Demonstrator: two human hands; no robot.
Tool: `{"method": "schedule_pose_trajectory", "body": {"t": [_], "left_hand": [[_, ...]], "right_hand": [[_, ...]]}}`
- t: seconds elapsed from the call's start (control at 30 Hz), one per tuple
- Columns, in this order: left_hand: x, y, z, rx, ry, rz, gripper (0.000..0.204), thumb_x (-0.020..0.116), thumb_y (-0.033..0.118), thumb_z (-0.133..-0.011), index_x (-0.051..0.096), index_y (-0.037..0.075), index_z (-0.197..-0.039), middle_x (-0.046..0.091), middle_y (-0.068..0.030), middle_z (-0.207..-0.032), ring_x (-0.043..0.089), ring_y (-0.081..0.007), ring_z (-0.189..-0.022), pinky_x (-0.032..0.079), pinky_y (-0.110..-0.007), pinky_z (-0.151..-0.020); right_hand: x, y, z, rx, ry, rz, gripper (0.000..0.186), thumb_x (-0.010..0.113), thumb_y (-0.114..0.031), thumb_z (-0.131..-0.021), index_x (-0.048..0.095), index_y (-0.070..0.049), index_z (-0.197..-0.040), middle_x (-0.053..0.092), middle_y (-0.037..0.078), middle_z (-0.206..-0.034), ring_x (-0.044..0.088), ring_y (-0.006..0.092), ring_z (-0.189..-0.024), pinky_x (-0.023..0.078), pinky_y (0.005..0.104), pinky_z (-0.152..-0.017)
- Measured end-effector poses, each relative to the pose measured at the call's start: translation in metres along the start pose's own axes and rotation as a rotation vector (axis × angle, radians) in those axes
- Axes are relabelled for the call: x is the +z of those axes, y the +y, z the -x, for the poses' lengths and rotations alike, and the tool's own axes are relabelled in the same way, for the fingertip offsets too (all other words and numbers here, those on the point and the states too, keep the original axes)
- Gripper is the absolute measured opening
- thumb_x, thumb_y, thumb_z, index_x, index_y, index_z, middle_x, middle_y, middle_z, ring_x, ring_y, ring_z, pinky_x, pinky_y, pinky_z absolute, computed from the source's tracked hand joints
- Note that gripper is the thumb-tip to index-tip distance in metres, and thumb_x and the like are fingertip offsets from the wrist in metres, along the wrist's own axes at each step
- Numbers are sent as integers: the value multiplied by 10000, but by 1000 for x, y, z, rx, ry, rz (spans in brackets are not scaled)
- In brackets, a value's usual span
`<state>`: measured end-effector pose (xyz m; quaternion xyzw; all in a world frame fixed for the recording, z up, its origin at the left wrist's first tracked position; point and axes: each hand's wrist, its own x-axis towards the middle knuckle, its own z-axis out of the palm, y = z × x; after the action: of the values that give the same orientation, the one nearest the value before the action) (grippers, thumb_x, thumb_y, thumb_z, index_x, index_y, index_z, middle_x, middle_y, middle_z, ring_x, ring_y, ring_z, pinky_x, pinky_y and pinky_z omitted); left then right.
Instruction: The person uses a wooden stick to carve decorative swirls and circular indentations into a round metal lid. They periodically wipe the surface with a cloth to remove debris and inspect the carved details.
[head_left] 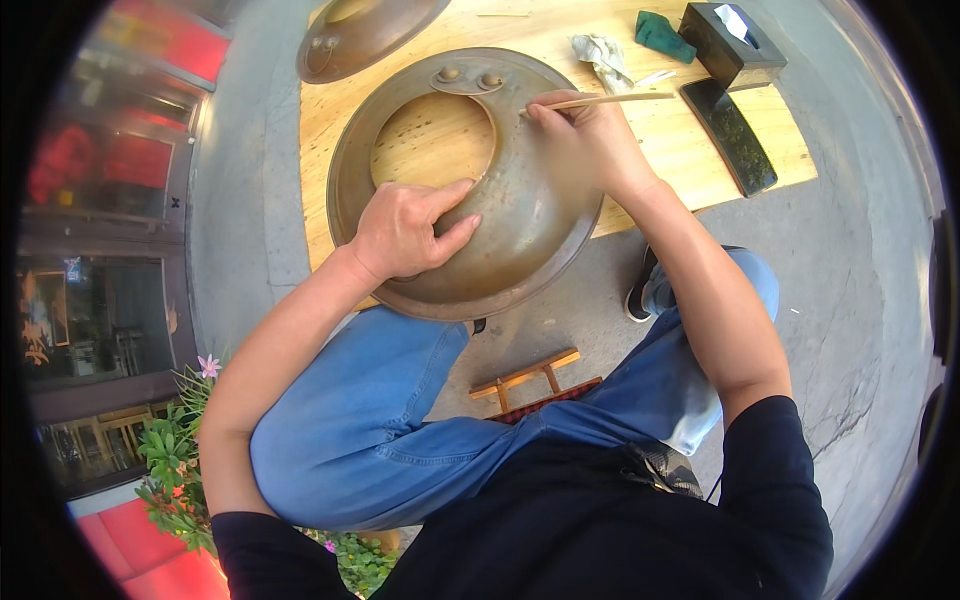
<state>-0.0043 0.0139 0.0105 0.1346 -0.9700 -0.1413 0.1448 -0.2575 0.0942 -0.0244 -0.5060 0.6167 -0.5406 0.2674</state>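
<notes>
Clock directions read from the middle of the near disc, 12 at the top of the view.

Surface: pale wood, grain visible, beneath the disc and the small articles.

Disc: large, round, brown metal, domed, with a round opening set toward 11 o'clock; wood shows through it. Lies on the surface, its 6 o'clock rim overhanging the near edge.

Second disc: similar brown metal, at 11 o'clock, partly cut off by the view.

Stool: wooden bars, red patterned seat, on the ground between 5 and 6 o'clock.

Plant: green leaves, one pink flower, between 7 and 8 o'clock.

Tissue box: dark, white tissue protruding, 2 o'clock.

Left hand: on the disc at 8 o'clock, thumb and forefinger parted; whether its grip clasps the opening's edge cannot be told.

Right hand: over the disc at 2 o'clock, grip closed on the stick.

Phone: black, lying flat near 3 o'clock, just beside the tissue box.

Cloth: dark green, bunched, 2 o'clock.

Crumpled tissue: white, between 1 and 2 o'clock.

Stick: slender, pale, slanting, one end at the disc, the other pointing to 2 o'clock.

Knobs: two, brown, rounded, on the disc at 12 o'clock.
</notes>
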Motion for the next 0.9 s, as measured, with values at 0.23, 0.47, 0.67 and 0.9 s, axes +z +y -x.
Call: {"method": "schedule_pose_trajectory", "body": {"t": [0.23,0.47,0.67,0.9], "left_hand": [[2,0,-1,39,39,29,328,757,175,-855,726,-4,-1127,667,-199,-754,669,-376,-668,532,-418,-599],[-5,3,-2,-29,11,-13,390,765,249,-881,724,17,-1191,710,-157,-796,694,-339,-726,545,-427,-672],[-15,24,-26,0,186,11,398,684,259,-986,690,-4,-1284,721,-165,-1049,673,-329,-983,522,-412,-895],[-22,42,-45,-201,265,380,301,566,211,-1082,727,-40,-1122,727,-163,-1060,686,-248,-1035,522,-366,-930]], "right_hand": [[-5,-10,5,2,-59,70,242,666,-165,-968,763,53,-1006,758,196,-829,738,274,-742,577,384,-726],[-17,-14,3,-39,-211,211,353,610,-269,-967,733,56,-903,698,265,-746,710,377,-706,558,455,-710],[-1,-46,27,-235,-422,399,339,614,-291,-943,694,-4,-782,689,252,-739,686,432,-733,555,517,-712],[-19,-61,3,-186,-493,200,219,654,-218,-919,753,-24,-906,727,190,-807,711,391,-793,566,461,-731]]}}
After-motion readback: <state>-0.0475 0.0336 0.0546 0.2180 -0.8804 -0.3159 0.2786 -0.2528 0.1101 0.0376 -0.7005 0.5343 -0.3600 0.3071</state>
